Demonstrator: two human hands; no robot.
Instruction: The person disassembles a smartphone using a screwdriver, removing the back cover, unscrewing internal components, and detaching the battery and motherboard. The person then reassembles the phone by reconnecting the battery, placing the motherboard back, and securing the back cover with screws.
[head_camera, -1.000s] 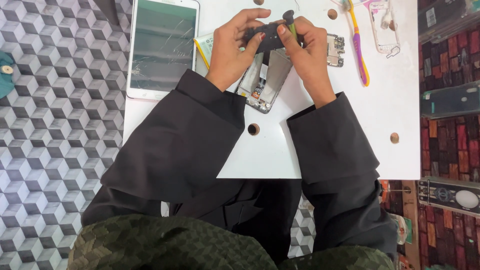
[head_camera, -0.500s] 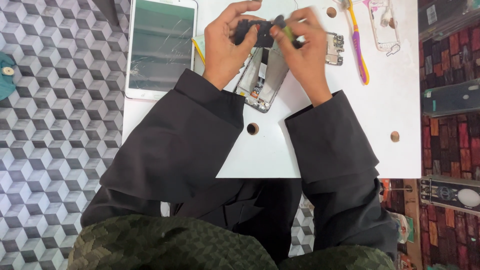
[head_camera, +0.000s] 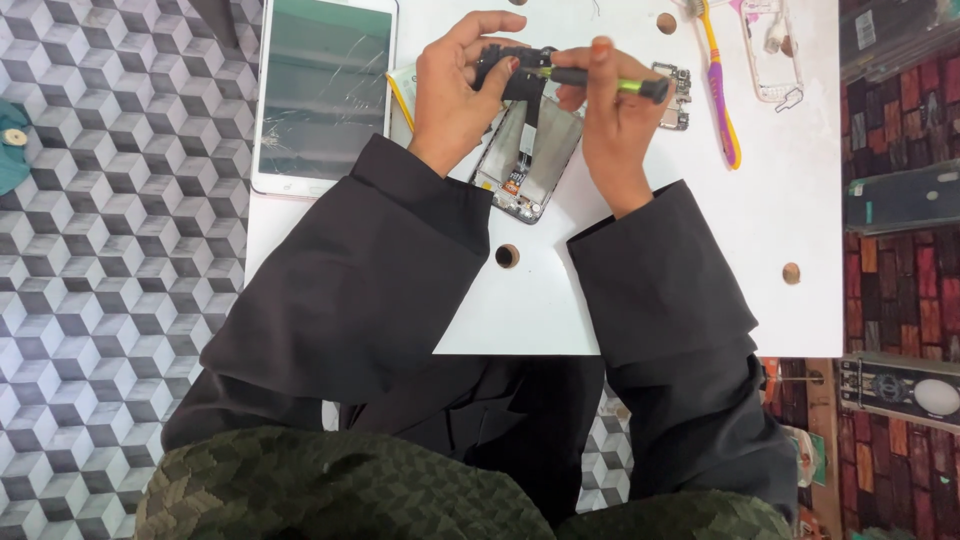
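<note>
A small black oblong component (head_camera: 508, 72) is pinched between the thumb and curled fingers of the left hand (head_camera: 455, 85). A slim screwdriver with a black and yellow-green handle (head_camera: 600, 82) is gripped in the closed fingers of the right hand (head_camera: 612, 125); it is held almost level, with its working end at 9 o'clock, meeting the black component. Both hands are raised just above an opened phone chassis with exposed grey metal plate and internal parts (head_camera: 530, 155), which lies tilted on the flat white rectangular tabletop (head_camera: 690, 290), directly beneath the grip.

At 9 o'clock from the hands, a white-framed tablet with a cracked dark screen (head_camera: 322, 92) lies close to the table's left edge. At 3 o'clock, a small green circuit board (head_camera: 678, 96) lies just beside the right hand, followed by a yellow and purple toothbrush (head_camera: 722, 95) and, further out, a clear phone frame with pink trim (head_camera: 772, 50). Open white surface is available at 4 to 5 o'clock, between the right sleeve and the table's right edge, and at 6 o'clock toward the near edge. Round brown holes (head_camera: 507, 256) are set into the tabletop.

Beyond the left edge, a floor of grey and white cube-pattern tiles (head_camera: 110, 250) is seen. Beyond the right edge, a red and black patterned covering (head_camera: 900, 290) is seen.
</note>
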